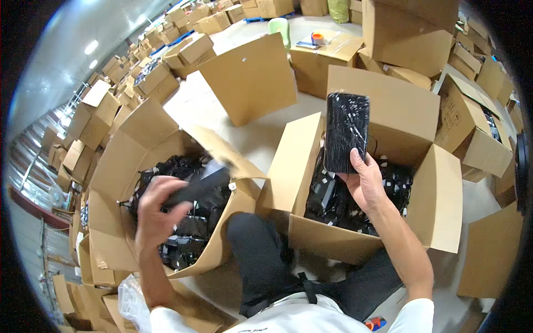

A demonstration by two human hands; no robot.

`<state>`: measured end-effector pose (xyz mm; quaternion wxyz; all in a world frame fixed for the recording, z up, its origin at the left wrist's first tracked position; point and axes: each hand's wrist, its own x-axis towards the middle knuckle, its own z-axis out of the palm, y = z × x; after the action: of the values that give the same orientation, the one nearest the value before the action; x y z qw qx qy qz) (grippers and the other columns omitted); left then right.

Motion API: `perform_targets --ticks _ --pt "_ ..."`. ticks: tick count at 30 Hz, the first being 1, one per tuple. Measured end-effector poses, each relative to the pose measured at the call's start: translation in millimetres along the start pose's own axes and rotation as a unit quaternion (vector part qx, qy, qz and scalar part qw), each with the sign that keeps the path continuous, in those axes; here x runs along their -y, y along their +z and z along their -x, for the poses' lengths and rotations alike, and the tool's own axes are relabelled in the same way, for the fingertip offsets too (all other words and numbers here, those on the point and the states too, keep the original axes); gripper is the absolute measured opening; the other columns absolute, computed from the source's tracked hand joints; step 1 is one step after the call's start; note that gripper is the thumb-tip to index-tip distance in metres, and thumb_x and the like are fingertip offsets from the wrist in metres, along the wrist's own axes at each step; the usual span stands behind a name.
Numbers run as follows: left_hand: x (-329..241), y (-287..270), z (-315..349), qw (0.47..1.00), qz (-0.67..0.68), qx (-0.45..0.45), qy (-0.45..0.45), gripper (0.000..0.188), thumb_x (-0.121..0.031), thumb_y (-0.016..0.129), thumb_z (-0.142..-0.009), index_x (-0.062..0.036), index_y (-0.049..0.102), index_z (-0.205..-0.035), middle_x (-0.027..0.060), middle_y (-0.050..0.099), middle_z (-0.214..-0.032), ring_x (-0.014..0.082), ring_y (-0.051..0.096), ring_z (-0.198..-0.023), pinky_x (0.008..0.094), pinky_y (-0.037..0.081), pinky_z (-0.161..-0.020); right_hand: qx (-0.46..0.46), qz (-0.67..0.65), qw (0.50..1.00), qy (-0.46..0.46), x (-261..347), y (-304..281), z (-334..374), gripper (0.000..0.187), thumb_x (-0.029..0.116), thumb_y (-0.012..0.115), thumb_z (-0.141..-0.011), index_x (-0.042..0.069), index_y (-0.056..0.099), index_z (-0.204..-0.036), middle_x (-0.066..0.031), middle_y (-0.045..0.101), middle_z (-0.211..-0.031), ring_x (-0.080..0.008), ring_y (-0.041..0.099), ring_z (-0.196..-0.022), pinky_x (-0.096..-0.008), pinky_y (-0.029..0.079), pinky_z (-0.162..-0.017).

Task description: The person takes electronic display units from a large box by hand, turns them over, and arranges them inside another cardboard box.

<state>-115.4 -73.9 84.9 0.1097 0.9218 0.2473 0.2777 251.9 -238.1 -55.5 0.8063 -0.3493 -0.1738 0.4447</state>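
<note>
My right hand (366, 180) is closed on the lower end of a flat black rectangular block (347, 130) with a shiny, film-like surface. The block is held upright above an open cardboard box (336, 236) of black items with small white tags. On the left, my left hand (155, 213) is blurred by motion. A smeared dark oblong block (200, 186) lies between its thumb and fingers, with a pale patch at its far end. Beneath that hand, another open box (111, 238) contains black devices and cables (186, 247).
Between my knees and the boxes there is little space. A loose cardboard sheet (250, 77) stands ahead. Behind it, a closed carton (322, 69) bears an orange tape roll (317, 39). Clear plastic wrap (133, 302) lies at lower left. Stacked cartons surround the area.
</note>
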Motion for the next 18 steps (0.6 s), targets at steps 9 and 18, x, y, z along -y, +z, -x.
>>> perform_targets --ticks 9,18 --pt "-83.3 187.8 -98.0 0.678 0.724 0.029 -0.125 0.052 -0.005 0.075 -0.087 0.0028 0.051 -0.133 0.0094 0.063 -0.116 0.0178 0.062 -0.108 0.034 0.05 -0.099 0.002 0.096 0.995 0.003 2.3 12.4 20.1 0.026 0.015 0.053 -0.105 0.007 0.056 -0.13 -0.0007 0.065 -0.114 -0.0099 0.058 -0.099 -0.027 0.05 -0.086" --pt "-114.3 276.1 -111.0 0.591 0.765 0.14 -0.213 0.037 -0.027 0.052 -0.105 -0.0055 0.048 -0.135 0.008 0.065 -0.117 0.0207 0.067 -0.103 0.0422 0.059 -0.088 -0.004 0.201 0.979 -0.026 13.6 -28.8 23.9 0.048 0.03 0.039 -0.11 0.005 0.036 -0.151 -0.0036 0.055 -0.135 -0.0127 0.047 -0.127 -0.0311 0.038 -0.11"
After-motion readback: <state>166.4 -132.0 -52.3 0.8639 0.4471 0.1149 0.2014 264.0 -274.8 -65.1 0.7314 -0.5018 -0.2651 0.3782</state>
